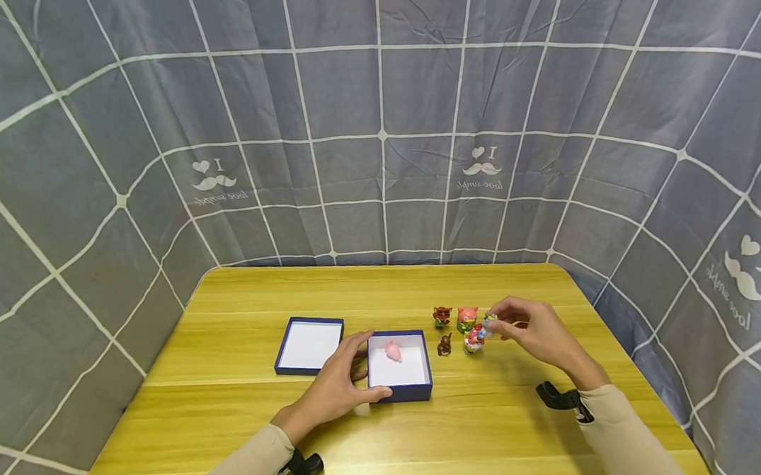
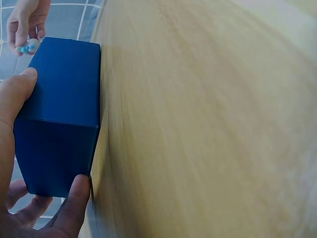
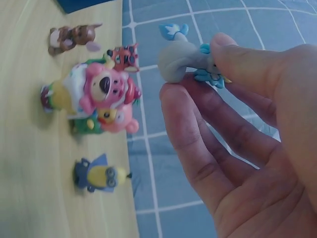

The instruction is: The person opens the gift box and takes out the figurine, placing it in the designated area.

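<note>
My left hand [image 1: 339, 377] grips the left side of an open blue box [image 1: 405, 392], thumb at the near side and fingers toward the back. A small pink figurine [image 1: 393, 351] lies on its white inside. The left wrist view shows the box's blue outer walls [image 2: 64, 79] between thumb and fingers. My right hand [image 1: 536, 333] pinches a pale grey animal figurine with blue mane and tail [image 3: 178, 62] between thumb and fingertips, raised beside the group of toys. Nearest it are a pink bear figurine with a red topping [image 1: 474, 339] and a yellow figurine in blue [image 3: 101, 173].
The blue lid [image 1: 310, 346] lies white side up left of the box. A red-brown figurine [image 1: 441, 316], a pink figurine in green [image 1: 467, 318] and a brown animal figurine [image 1: 444, 344] stand right of the box. A grey checked curtain [image 1: 333, 157] hangs behind the wooden table [image 1: 220, 393].
</note>
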Motion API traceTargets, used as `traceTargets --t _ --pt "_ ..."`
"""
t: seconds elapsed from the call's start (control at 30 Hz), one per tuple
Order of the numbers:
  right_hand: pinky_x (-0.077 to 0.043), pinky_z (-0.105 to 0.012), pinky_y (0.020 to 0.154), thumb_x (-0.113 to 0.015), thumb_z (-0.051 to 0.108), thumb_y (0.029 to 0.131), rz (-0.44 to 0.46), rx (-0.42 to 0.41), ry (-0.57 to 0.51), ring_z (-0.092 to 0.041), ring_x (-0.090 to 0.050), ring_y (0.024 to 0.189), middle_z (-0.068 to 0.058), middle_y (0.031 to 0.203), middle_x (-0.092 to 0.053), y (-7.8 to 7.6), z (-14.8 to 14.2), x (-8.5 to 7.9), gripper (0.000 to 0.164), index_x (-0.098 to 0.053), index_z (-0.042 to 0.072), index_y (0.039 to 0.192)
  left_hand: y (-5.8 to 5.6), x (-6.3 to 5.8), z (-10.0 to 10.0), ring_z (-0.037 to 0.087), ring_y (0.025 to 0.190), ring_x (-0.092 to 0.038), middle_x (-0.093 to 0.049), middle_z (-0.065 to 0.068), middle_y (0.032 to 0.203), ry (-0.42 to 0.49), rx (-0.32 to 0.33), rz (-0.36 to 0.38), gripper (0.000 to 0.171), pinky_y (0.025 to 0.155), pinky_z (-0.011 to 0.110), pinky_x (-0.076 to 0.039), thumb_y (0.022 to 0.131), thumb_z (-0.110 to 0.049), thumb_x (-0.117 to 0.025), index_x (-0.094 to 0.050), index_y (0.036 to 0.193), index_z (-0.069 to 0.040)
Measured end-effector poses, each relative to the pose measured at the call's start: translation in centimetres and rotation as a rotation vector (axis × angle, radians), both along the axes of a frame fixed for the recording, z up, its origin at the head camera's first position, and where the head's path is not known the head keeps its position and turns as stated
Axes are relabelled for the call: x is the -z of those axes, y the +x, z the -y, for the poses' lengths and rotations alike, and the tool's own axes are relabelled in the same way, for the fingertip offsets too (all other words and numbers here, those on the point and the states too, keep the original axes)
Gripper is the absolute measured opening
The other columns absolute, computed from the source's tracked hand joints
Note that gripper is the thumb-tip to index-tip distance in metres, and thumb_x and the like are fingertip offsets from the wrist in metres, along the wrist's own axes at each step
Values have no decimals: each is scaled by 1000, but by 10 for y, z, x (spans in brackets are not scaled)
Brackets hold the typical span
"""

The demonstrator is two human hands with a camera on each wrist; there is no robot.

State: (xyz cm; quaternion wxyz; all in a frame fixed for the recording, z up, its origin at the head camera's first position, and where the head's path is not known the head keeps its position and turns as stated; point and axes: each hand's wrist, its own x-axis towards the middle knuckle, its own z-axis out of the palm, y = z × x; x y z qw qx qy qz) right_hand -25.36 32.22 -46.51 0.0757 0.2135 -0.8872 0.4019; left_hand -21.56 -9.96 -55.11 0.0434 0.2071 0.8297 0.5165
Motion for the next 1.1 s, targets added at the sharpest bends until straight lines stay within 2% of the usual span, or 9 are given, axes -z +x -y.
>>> traceTargets --t 0.13,0.37,0.57,0.9,1.1 --pt "-71 -26 74 -88 15 106 13 29 20 -24 -85 88 -7 105 -87 2 -8 2 14 -85 8 118 1 -1 0 40 163 -55 -41 16 183 -1 1 5 114 121 36 -65 94 -35 -103 -35 183 -10" --pt "-69 -23 79 -89 16 106 -33 85 112 -3 -77 90 1 100 -86 1 -19 10 10 -86 12 114 0 0 0 40 163 -56 -43 16 182 -15 -2 6 114 120 37 -66 94 -37 -102 -35 182 -10" --pt "-68 -21 79 -89 14 105 -15 100 133 1 -74 89 2 98 -85 -2 -26 21 10 -86 10 113 -1 0 0 40 163 -55 -42 17 183 -19 -5 -1 114 121 36 -65 94 -39 -102 -35 182 -10" --pt "-68 -21 82 -91 13 103 13 134 163 -3 -76 90 3 98 -85 -10 -30 47 8 -85 14 108 0 1 0 41 163 -56 -42 17 183 -10 -3 -6 114 120 36 -66 94 -38 -102 -35 182 -9" --pt "-67 -22 82 -89 14 105 47 144 162 -10 -77 92 1 99 -85 -12 -27 54 6 -84 14 108 0 1 0 41 163 -56 -42 17 182 -2 -2 -4 114 120 36 -66 94 -37 -102 -35 182 -9"
